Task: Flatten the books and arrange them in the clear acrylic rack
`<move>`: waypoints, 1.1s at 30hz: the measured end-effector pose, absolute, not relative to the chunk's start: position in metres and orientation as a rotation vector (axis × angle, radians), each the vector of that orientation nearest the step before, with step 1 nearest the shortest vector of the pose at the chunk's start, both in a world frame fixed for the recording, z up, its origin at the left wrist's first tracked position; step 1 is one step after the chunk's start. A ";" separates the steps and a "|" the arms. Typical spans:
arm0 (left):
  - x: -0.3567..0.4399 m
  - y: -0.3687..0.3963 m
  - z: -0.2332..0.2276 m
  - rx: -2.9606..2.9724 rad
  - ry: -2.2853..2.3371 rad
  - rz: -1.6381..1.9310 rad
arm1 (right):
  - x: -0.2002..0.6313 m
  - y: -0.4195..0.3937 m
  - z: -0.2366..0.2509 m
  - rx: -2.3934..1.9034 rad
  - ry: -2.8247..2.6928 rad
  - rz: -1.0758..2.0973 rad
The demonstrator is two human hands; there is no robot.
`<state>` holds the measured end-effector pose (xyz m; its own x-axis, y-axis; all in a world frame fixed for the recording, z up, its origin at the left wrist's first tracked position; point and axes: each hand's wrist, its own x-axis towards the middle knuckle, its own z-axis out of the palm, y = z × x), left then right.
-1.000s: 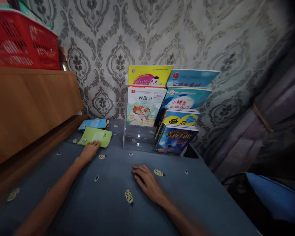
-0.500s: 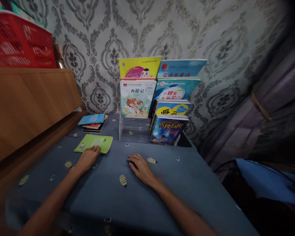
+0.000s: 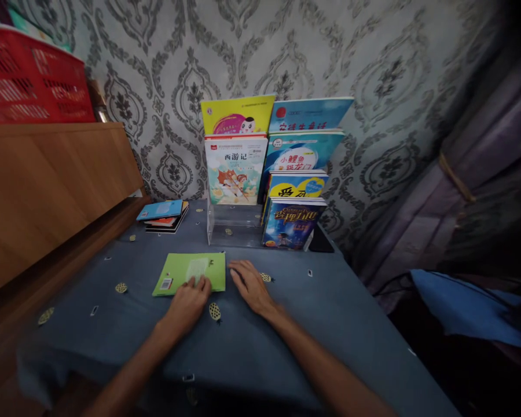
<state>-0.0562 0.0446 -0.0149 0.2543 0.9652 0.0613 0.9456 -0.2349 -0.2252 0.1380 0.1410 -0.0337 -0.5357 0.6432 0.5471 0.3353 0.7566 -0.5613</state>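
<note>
A thin green book [image 3: 178, 266] lies flat on the table, its barcode at the lower left. My left hand [image 3: 189, 302] is on the book's near edge, fingers curled and pressed on the cover; the thumb is hard to see. Just right of the book, my right hand [image 3: 249, 288] rests on the tablecloth with fingers stretched out, holding nothing. Behind both hands stands a clear acrylic book rack [image 3: 234, 236] in tiers. A white-covered book [image 3: 237, 174] stands on its left side, and a dark blue book [image 3: 290, 226] is at the front right.
A small pile of books with a blue one [image 3: 160, 210] on top lies at the back left. The blue tablecloth [image 3: 125, 330] has pineapple prints. A wooden cabinet [image 3: 56, 185] with a red basket [image 3: 35, 81] borders the left; a curtain [image 3: 434, 191] hangs at the right.
My left hand has slid the green book rightward and nearer to me, away from the small pile. The right hand stays on the cloth, and the view has shifted slightly.
</note>
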 end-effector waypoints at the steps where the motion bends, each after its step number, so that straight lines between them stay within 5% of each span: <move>1: -0.051 0.042 -0.015 -2.347 -1.750 0.124 | 0.139 0.142 -0.033 -0.724 -2.174 0.503; 13: -0.047 0.007 0.005 -2.990 -0.880 0.000 | 0.169 0.153 -0.022 -0.784 -2.394 0.488; 22: -0.114 0.036 -0.008 -2.876 -1.373 0.012 | 0.161 0.150 -0.024 -0.891 -2.455 0.385; 33: -0.101 0.080 -0.029 -2.570 -1.698 -0.136 | 0.158 0.147 -0.024 -0.987 -2.425 0.421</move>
